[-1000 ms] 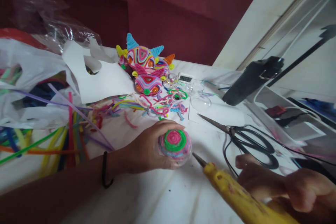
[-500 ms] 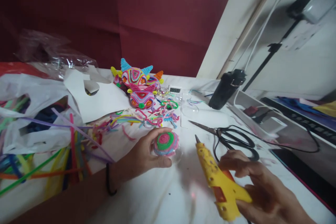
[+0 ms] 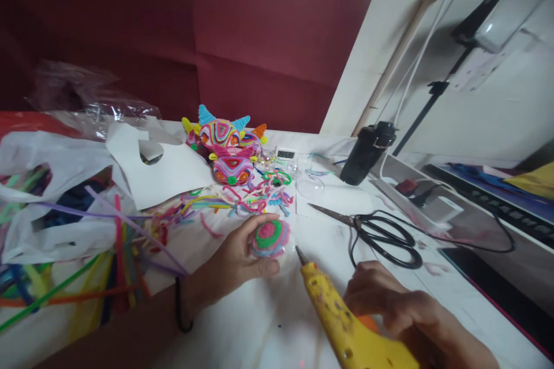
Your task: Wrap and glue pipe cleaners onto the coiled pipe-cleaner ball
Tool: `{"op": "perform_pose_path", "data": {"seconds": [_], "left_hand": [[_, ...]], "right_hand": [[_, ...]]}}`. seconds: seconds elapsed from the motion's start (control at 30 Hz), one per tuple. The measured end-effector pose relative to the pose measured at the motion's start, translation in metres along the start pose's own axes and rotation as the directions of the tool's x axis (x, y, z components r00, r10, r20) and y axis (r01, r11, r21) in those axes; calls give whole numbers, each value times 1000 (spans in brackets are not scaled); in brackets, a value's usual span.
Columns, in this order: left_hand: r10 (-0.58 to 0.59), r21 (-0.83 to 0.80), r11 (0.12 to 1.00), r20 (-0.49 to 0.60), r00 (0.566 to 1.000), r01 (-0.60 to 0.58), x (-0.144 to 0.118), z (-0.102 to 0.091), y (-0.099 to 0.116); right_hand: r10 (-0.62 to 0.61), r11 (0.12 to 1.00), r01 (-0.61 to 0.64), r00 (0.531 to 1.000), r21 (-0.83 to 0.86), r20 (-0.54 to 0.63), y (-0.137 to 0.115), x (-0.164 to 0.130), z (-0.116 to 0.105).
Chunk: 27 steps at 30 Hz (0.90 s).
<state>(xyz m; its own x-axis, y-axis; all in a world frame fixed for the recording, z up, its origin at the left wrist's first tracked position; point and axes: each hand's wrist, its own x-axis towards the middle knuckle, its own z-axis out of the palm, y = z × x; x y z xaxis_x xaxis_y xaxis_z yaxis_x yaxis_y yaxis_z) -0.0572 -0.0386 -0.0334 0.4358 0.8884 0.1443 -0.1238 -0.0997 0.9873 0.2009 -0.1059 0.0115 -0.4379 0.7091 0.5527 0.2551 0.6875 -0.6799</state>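
Note:
Between its thumb and fingers, my left hand (image 3: 242, 251) grips a clear plastic ball (image 3: 283, 258) partly covered with coiled pipe cleaner (image 3: 269, 235) in pink, green and blue rings. My right hand (image 3: 411, 311) is closed around a yellow hot glue gun (image 3: 341, 317). The gun's metal nozzle points up and left, close to the right side of the ball; whether it touches is too blurred to tell. Black-handled scissors (image 3: 376, 233) lie open just beyond my right hand.
Colourful horned pipe-cleaner heads (image 3: 234, 164) stand at the back, with pipe-cleaner scraps (image 3: 259, 196) before them. Loose pipe cleaners (image 3: 99, 277) and plastic bags (image 3: 47, 155) fill the left. A black bottle (image 3: 367, 153), a white clock (image 3: 285, 154) and a dark phone-like slab (image 3: 489, 294) are also there.
The glue gun in my right hand has moved left and its nozzle is now nearer the ball. My left hand with the ball has barely shifted. The whole view has tilted slightly.

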Motion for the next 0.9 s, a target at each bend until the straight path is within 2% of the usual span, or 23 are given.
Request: {"op": "perform_pose_path", "data": {"seconds": [0.37, 0.53, 0.77, 0.9], "left_hand": [[-28, 31, 999, 23, 999, 27, -1, 1, 1], [3, 86, 996, 16, 1000, -5, -1, 0, 1], [-24, 37, 999, 27, 999, 23, 0, 2, 2], [-44, 0, 999, 14, 999, 44, 1, 2, 1]], "right_hand": [[56, 993, -58, 998, 106, 20, 5, 5, 6], [68, 990, -70, 997, 120, 26, 5, 3, 9], [73, 992, -78, 996, 96, 46, 7, 3, 9], [28, 997, -32, 998, 74, 53, 9, 6, 8]]}}
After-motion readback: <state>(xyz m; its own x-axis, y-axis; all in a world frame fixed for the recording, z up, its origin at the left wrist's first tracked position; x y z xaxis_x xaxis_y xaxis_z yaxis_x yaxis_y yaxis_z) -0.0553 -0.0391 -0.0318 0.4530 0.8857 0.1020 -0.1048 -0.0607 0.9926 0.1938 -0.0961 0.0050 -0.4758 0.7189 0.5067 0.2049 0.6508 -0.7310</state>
